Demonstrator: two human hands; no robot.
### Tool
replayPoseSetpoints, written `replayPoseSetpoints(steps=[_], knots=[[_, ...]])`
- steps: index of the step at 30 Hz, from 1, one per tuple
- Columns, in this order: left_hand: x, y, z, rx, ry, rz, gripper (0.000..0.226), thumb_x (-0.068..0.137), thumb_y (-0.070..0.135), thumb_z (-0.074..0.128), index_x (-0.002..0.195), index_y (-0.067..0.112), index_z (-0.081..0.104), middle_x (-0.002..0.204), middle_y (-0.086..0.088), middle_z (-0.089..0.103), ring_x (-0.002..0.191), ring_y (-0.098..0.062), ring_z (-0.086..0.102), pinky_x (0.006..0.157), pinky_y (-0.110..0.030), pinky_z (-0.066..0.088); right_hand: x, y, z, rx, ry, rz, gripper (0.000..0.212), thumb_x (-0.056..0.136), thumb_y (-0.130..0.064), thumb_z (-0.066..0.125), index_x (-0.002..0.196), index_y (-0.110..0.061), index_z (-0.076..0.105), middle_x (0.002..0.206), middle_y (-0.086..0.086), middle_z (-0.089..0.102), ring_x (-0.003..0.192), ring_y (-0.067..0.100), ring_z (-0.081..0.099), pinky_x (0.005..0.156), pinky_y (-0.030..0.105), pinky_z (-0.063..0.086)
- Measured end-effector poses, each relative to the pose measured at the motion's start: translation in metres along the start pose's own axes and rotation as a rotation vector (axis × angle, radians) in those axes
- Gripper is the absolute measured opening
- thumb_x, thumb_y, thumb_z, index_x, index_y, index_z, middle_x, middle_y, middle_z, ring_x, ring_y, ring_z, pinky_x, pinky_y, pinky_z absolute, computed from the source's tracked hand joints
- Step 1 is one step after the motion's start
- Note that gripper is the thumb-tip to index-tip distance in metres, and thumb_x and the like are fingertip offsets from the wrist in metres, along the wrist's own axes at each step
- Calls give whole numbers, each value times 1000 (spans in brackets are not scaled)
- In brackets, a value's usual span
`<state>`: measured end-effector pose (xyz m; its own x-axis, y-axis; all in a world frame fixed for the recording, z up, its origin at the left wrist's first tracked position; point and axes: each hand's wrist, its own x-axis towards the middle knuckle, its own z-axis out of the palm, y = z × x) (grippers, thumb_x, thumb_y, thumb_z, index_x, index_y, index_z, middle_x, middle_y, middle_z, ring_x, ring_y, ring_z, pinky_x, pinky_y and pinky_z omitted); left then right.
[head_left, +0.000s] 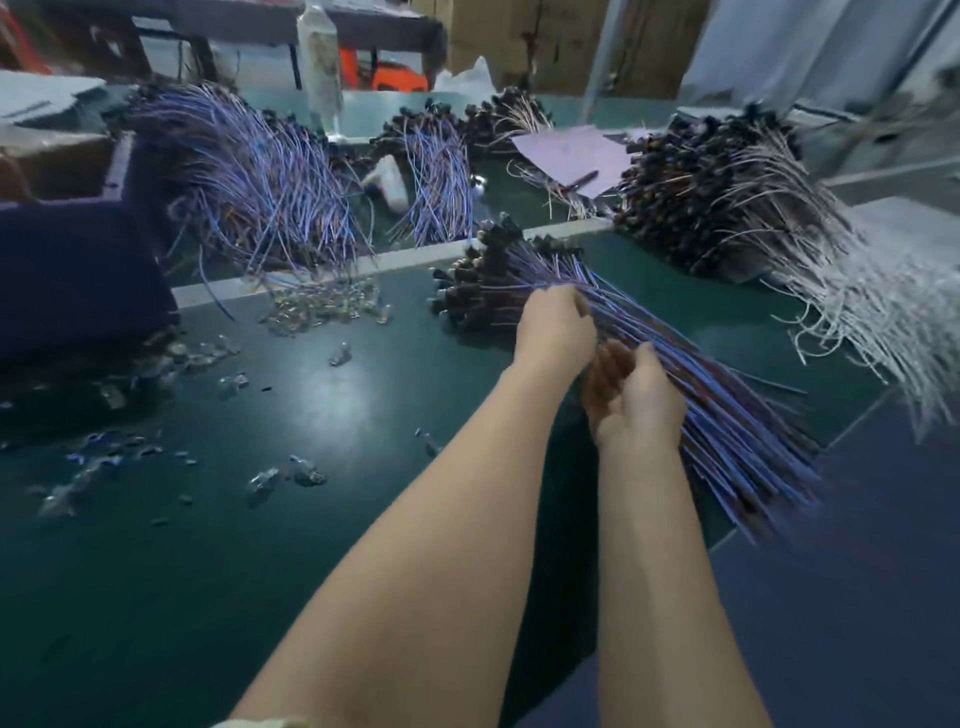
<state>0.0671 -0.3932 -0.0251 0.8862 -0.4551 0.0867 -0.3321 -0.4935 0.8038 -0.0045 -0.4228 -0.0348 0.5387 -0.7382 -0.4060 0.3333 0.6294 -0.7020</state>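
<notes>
Gripping the wire bundle just behind its black connector ends, the left hand has its fingers curled down over the blue and purple strands. The right hand sits just beside it, lower on the bundle, cupped with its thumb against the wires; whether it really clamps them I cannot tell. The bundle lies slantwise on the green bench, connectors toward the far side and loose wire ends fanning off the near right edge. Small clear parts are scattered on the bench to the left. Farther back is a larger heap of blue wires, and to the right a pile of pale wires. A sheet of paper rests between them.
</notes>
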Motion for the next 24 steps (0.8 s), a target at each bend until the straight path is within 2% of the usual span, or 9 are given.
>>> replayPoseSetpoints(steps=[4, 7, 9, 13, 15, 18, 20, 22, 24], knots=[[-1, -16, 3, -58, -54, -74, 26, 91, 13, 54, 115, 13, 65, 120, -8, 64, 112, -24, 57, 91, -25, 42, 4, 4, 2, 58, -7, 0, 22, 99, -16, 40, 88, -6, 56, 80, 4, 63, 67, 12, 64, 64, 20, 53], [-6, -16, -6, -129, -5, -76, 31, 92, 10, 48, 118, 18, 62, 121, -8, 62, 108, -25, 60, 93, -26, 45, 2, 6, 6, 44, 6, -17, 16, 98, -13, 40, 104, -4, 52, 89, 6, 62, 78, 14, 62, 78, 25, 52], [-10, -15, -15, -139, 39, -69, 27, 93, 13, 47, 114, 19, 62, 116, -10, 64, 102, -28, 62, 92, -32, 49, -5, 8, 12, 42, -7, -12, 16, 98, -11, 40, 103, -5, 54, 86, 5, 63, 75, 14, 62, 75, 23, 53], [-25, -20, -53, -115, 257, -29, 18, 93, 22, 49, 104, 16, 62, 102, -7, 67, 95, -26, 60, 82, -32, 48, -31, 21, 34, 7, -103, 11, 20, 96, -8, 42, 84, -11, 58, 63, 0, 65, 52, 8, 61, 53, 17, 52], [-37, -28, -78, -189, 353, -28, 17, 94, 24, 49, 101, 15, 62, 89, -3, 66, 86, -21, 59, 73, -28, 47, -49, 35, 50, -38, -202, 9, 23, 95, -6, 42, 80, -11, 58, 50, -5, 62, 45, 6, 59, 48, 17, 49], [-63, -45, -122, -363, 491, -40, 11, 95, 20, 49, 93, 17, 60, 73, 8, 58, 69, -7, 56, 59, -15, 43, -82, 65, 76, -131, -371, -2, 24, 94, -2, 42, 78, -11, 58, 46, -6, 61, 43, 5, 58, 44, 15, 45], [-83, -62, -151, -451, 589, -74, 10, 94, 16, 49, 92, 16, 59, 78, 3, 60, 75, -13, 60, 71, -26, 52, -107, 91, 91, -196, -476, 5, 22, 92, 1, 42, 80, -10, 58, 47, -6, 61, 42, 4, 58, 43, 14, 44], [-103, -80, -180, -524, 712, -132, 11, 93, 12, 49, 91, 14, 60, 83, -3, 62, 83, -22, 61, 84, -39, 53, -135, 119, 103, -275, -592, 14, 20, 92, 3, 42, 84, -7, 58, 53, -3, 63, 43, 3, 58, 43, 14, 44], [-124, -100, -209, -584, 852, -189, 11, 93, 11, 49, 92, 13, 60, 81, -1, 60, 84, -23, 61, 87, -43, 53, -161, 148, 112, -410, -725, -1, 19, 91, 4, 42, 92, -3, 60, 65, 3, 63, 48, 4, 58, 46, 16, 45]])
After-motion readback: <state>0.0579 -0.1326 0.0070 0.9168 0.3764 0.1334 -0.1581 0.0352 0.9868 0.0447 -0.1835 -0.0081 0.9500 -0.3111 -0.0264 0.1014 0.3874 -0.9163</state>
